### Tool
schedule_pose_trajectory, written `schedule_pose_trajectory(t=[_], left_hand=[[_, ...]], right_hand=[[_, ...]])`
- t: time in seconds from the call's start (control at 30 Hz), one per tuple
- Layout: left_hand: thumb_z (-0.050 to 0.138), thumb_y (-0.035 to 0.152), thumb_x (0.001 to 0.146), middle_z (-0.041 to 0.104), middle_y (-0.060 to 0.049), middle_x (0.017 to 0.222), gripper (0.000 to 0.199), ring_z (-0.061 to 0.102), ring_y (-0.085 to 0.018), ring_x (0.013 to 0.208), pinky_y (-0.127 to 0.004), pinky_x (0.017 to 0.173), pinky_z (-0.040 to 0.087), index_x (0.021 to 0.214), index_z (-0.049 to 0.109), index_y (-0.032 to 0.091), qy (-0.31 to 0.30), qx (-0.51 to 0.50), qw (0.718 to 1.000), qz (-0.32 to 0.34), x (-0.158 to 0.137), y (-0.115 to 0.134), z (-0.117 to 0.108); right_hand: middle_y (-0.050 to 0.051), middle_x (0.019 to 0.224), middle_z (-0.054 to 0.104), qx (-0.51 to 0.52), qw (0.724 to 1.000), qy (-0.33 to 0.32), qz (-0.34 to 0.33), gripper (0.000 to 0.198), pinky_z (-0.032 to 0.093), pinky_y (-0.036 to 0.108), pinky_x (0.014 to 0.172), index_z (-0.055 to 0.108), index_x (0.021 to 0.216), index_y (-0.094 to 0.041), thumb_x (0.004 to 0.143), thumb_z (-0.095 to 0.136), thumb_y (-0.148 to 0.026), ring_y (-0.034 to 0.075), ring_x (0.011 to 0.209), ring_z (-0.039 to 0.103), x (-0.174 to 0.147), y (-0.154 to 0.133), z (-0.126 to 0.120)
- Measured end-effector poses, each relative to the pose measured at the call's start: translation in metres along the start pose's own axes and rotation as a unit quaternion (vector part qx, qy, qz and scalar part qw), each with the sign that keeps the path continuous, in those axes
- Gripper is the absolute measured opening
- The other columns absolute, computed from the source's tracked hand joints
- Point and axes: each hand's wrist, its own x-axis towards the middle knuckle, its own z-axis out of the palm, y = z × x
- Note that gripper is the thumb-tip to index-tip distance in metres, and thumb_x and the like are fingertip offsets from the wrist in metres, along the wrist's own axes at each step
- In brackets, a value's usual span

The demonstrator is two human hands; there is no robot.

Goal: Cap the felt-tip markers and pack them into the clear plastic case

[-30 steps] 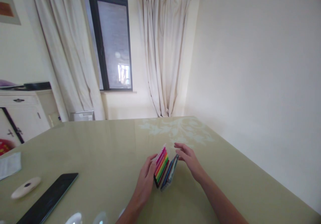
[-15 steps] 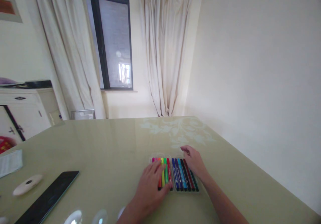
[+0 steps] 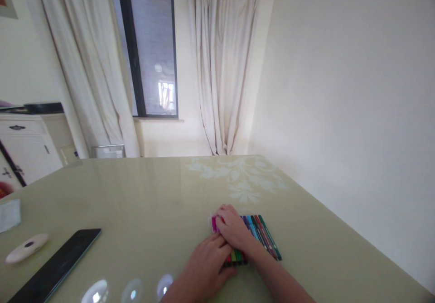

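A row of coloured felt-tip markers (image 3: 265, 237) lies in a clear plastic case (image 3: 210, 221) on the table. My right hand (image 3: 233, 226) reaches across the left half of the row, fingers curled over the cap ends close to a pink marker (image 3: 214, 224). What those fingers grip, if anything, is hidden. Just nearer to me, my left hand (image 3: 208, 257) lies over the lower left of the set, fingers stretched out and touching the right hand, thumb apart. Red, yellow and green marker ends show beside the left thumb. Dark, blue and red markers lie uncovered to the right.
On the left of the glossy table (image 3: 142, 203) are a black tablet-like slab (image 3: 57, 266), a pale oval object (image 3: 27, 248) and a whitish packet or cloth (image 3: 9, 214). A wall (image 3: 340, 113) runs along the right edge.
My right hand has moved left from the right-hand markers onto the left half. The markers on the right now slant. The view has shifted slightly.
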Motion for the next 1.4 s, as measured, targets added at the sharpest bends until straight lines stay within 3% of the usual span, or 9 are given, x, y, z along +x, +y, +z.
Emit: schedule_pose_trajectory(t=[0.17,0.5,0.67,0.83,0.97,1.07,1.13,1.27,1.4], left_hand=[[0.078,0.039,0.082,0.063,-0.006,0.137,0.047,0.056,-0.032,0.127,-0.046,0.110,0.045,0.127,0.067,0.031,0.018,0.029,0.999,-0.036,0.002,-0.004,0.001],[0.090,0.038,0.072,0.048,-0.007,0.152,0.071,0.038,-0.034,0.142,-0.051,0.117,0.041,0.135,0.060,0.029,0.058,0.091,0.994,0.012,0.003,-0.010,0.005],[0.090,0.044,0.070,0.049,-0.008,0.147,0.076,0.042,-0.034,0.138,-0.051,0.116,0.042,0.136,0.056,0.029,0.106,0.057,0.993,0.016,0.002,-0.010,0.007],[0.044,0.027,0.103,0.053,-0.011,0.136,0.029,0.059,-0.023,0.123,-0.040,0.104,0.052,0.131,0.051,0.024,0.209,-0.020,0.977,-0.026,0.009,-0.004,0.017],[0.028,0.009,0.099,0.061,-0.012,0.129,0.048,0.067,-0.019,0.109,-0.033,0.091,0.057,0.143,0.041,0.022,0.184,0.039,0.980,-0.060,0.012,-0.022,0.012],[0.029,0.001,0.093,0.053,-0.019,0.147,0.059,0.065,-0.023,0.121,-0.035,0.096,0.053,0.150,0.034,0.015,0.163,0.140,0.958,-0.191,0.005,-0.048,-0.011],[0.029,0.004,0.097,0.060,-0.020,0.139,0.051,0.067,-0.025,0.116,-0.035,0.095,0.053,0.146,0.042,0.012,0.155,0.199,0.925,-0.283,-0.003,-0.064,-0.028],[0.030,0.009,0.099,0.068,-0.021,0.113,0.040,0.070,-0.030,0.102,-0.037,0.083,0.053,0.126,0.059,0.006,0.138,0.284,0.869,-0.381,-0.016,-0.087,-0.045],[0.035,0.025,0.104,0.066,-0.018,0.108,0.034,0.069,-0.029,0.094,-0.036,0.076,0.051,0.114,0.063,0.009,0.143,0.297,0.856,-0.398,-0.020,-0.097,-0.048]], right_hand=[[0.004,0.090,0.069,0.065,0.998,0.005,0.016,0.027,0.042,0.030,0.090,0.067,0.078,-0.020,0.094,0.046,-0.015,0.019,0.093,0.058,0.006,0.007,0.005],[-0.002,0.078,0.057,0.282,0.956,0.064,0.050,0.022,0.043,0.028,0.073,0.057,0.086,-0.022,0.098,0.049,-0.038,0.017,0.077,0.054,0.000,0.004,-0.007],[-0.003,0.071,0.051,0.264,0.961,0.064,0.044,0.033,0.039,0.028,0.067,0.052,0.074,-0.021,0.097,0.050,-0.045,0.016,0.071,0.048,-0.002,0.004,-0.015],[-0.005,0.065,0.046,0.324,0.941,0.073,0.068,0.042,0.037,0.026,0.057,0.048,0.075,-0.023,0.099,0.046,-0.057,0.014,0.060,0.044,-0.008,-0.009,-0.024],[-0.001,0.074,0.060,0.363,0.929,0.025,0.062,0.044,0.043,0.026,0.059,0.059,0.087,-0.023,0.101,0.041,-0.060,0.015,0.063,0.056,-0.011,-0.014,-0.024],[0.005,0.094,0.070,0.279,0.950,0.116,0.082,0.041,0.049,0.031,0.075,0.065,0.099,-0.022,0.104,0.037,-0.051,0.019,0.081,0.065,-0.009,-0.003,-0.020],[0.006,0.094,0.071,0.177,0.970,0.140,0.087,0.037,0.048,0.033,0.082,0.066,0.094,-0.021,0.104,0.037,-0.042,0.022,0.088,0.065,-0.008,0.008,-0.015],[0.007,0.093,0.070,-0.017,0.998,0.064,0.023,0.033,0.043,0.036,0.092,0.066,0.088,-0.021,0.104,0.038,-0.028,0.023,0.093,0.061,-0.009,0.018,-0.003],[0.006,0.097,0.069,-0.115,0.993,0.042,-0.007,0.026,0.040,0.036,0.097,0.066,0.093,-0.022,0.105,0.044,-0.031,0.022,0.098,0.060,-0.011,0.014,0.002]])
